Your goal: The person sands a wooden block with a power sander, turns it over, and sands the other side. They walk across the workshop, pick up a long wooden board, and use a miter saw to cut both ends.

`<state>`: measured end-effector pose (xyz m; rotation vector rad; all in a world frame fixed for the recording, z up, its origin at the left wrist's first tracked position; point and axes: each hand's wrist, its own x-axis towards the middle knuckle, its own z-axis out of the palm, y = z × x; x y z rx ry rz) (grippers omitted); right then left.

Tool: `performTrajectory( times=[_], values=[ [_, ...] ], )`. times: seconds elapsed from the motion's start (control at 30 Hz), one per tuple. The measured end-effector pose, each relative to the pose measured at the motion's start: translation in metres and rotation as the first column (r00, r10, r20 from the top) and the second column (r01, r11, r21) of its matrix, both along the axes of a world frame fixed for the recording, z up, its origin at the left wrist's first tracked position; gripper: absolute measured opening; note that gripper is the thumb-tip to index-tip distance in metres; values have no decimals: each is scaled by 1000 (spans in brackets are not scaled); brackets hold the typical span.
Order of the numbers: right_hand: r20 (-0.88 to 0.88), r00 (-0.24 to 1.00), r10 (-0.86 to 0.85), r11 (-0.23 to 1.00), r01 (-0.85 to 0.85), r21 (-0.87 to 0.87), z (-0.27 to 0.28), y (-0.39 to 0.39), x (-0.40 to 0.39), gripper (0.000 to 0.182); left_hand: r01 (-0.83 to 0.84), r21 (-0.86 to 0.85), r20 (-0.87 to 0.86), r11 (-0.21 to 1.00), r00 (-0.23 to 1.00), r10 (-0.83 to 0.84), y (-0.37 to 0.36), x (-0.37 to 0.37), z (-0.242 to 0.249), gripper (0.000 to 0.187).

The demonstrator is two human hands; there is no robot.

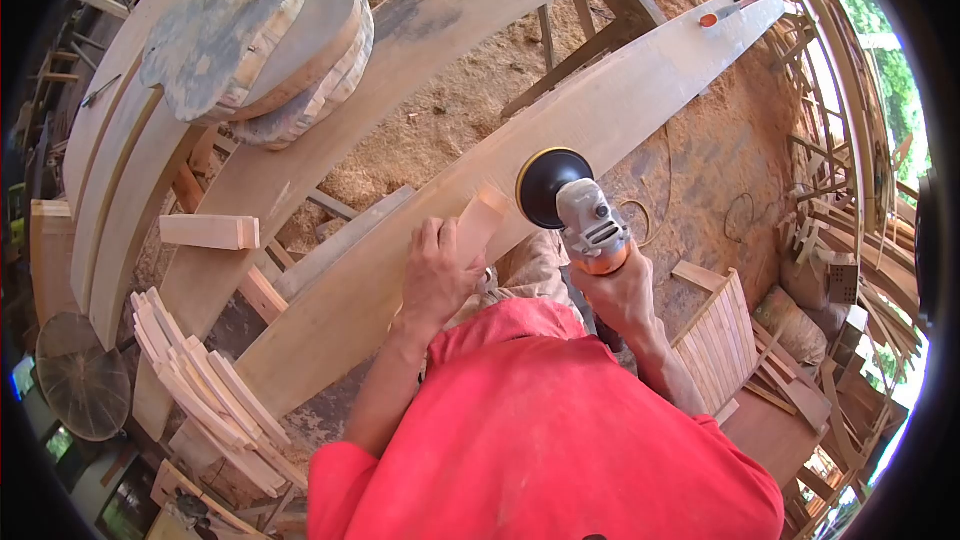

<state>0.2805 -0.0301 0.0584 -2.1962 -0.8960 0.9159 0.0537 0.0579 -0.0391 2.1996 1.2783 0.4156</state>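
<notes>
My left hand (438, 275) is closed round a small pale wood block (482, 220), held over the near edge of a long wooden plank (570, 130). In my right hand (618, 290) is a grey and orange angle grinder (596, 225), gripped by its body. The grinder's round black pad (553, 188) has a yellow rim and faces away from me, just right of the block. Block and pad appear slightly apart. Whether the pad spins cannot be told.
Thick wood slabs (235, 30) are stacked at the upper left. Another wood block (208, 231) lies on a curved board. Curved wood pieces (205, 390) are piled at the lower left, slatted pieces (722, 340) at the right. An orange-handled tool (712, 19) rests on the plank's far end.
</notes>
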Motion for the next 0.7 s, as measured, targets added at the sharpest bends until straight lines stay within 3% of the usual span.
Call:
performTrajectory(
  times=[0.17, 0.2, 0.43, 0.63, 0.7],
  values=[
    [-17, 999, 29, 998, -30, -50, -6, 8, -6, 45, 34, -25, 55, 999, 998, -33, 1, -2, 2, 56],
    [-23, 998, 54, 994, -56, -93, -4, 10, -5, 52, 36, -26, 55, 999, 998, -34, 1, -1, 3, 56],
    [-41, 992, 116, 991, -118, -59, -9, 13, -2, 55, 46, -83, 61, 996, 997, -41, 4, -4, 8, 57],
    [87, 995, 47, 998, -43, -54, -12, 9, 10, 43, 60, -53, 82, 997, 995, -55, 4, -4, 8, 57],
    [-140, 990, -29, 998, 20, -63, -7, 12, 20, 39, 57, -51, 80, 997, 995, -53, 4, -3, 7, 57]
  ],
)
